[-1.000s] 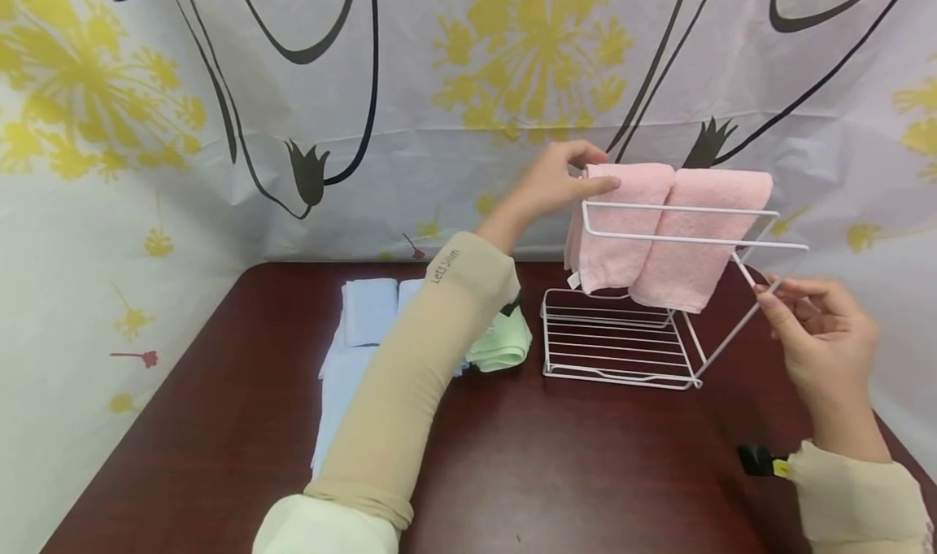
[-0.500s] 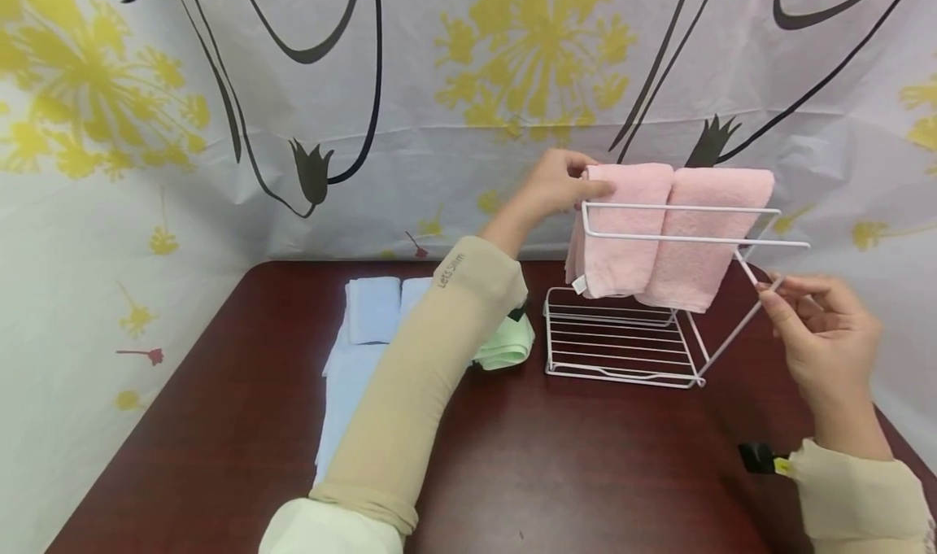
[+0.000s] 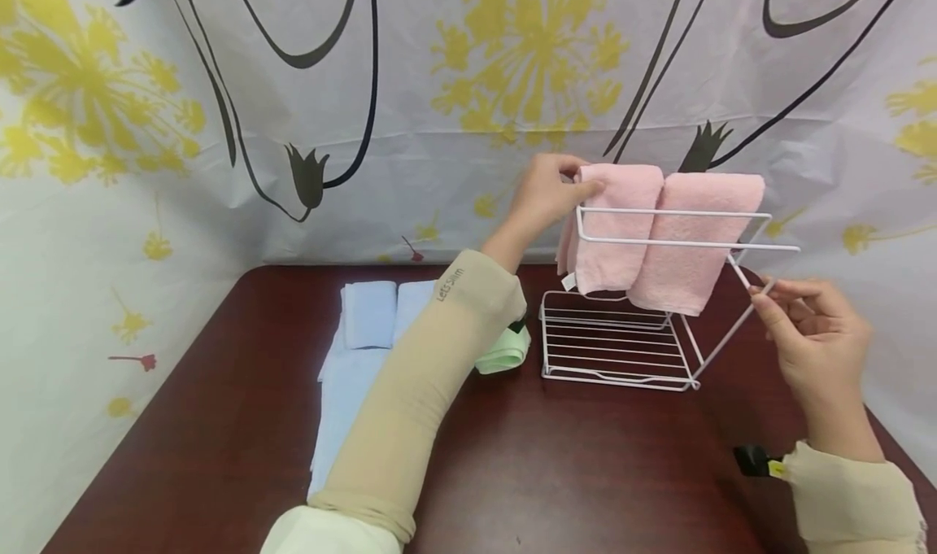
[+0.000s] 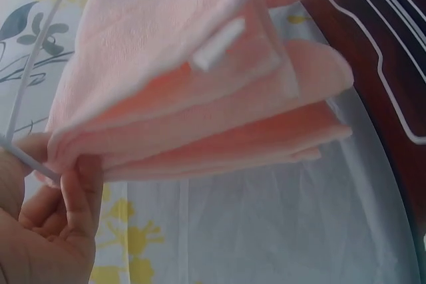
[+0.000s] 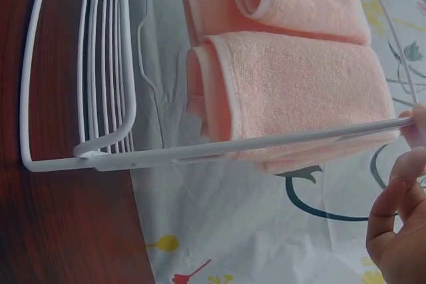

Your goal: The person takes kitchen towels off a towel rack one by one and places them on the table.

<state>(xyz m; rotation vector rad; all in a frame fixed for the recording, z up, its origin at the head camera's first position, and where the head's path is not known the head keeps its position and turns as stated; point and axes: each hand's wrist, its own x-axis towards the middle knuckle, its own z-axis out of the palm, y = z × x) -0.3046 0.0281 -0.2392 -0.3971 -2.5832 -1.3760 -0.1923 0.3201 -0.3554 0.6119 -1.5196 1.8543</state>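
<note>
Two folded pink towels hang side by side over the top bars of a white wire rack [image 3: 747,246], the left towel [image 3: 618,249] beside the right towel [image 3: 695,261]. My left hand [image 3: 545,192] pinches the left towel's upper left corner, thumb in front and fingers behind. In the left wrist view, that hand [image 4: 60,224] holds the layered edge beside a rack wire, with a small white tag [image 4: 219,44] on the towel. My right hand [image 3: 823,326] pinches the rack's slanted right side wire; the right wrist view shows its fingertips at the wire's end.
The rack's slatted base [image 3: 615,383] rests on the dark red table [image 3: 571,464]. Left of it lie a folded green towel [image 3: 505,352] and folded light blue towels [image 3: 369,314], partly hidden by my left sleeve. A patterned curtain [image 3: 410,172] hangs behind the table.
My left hand has shifted slightly left and down at the towel's top corner. The right hand keeps its hold on the rack wire, and the towels stay hanging; the head view has shifted a little.
</note>
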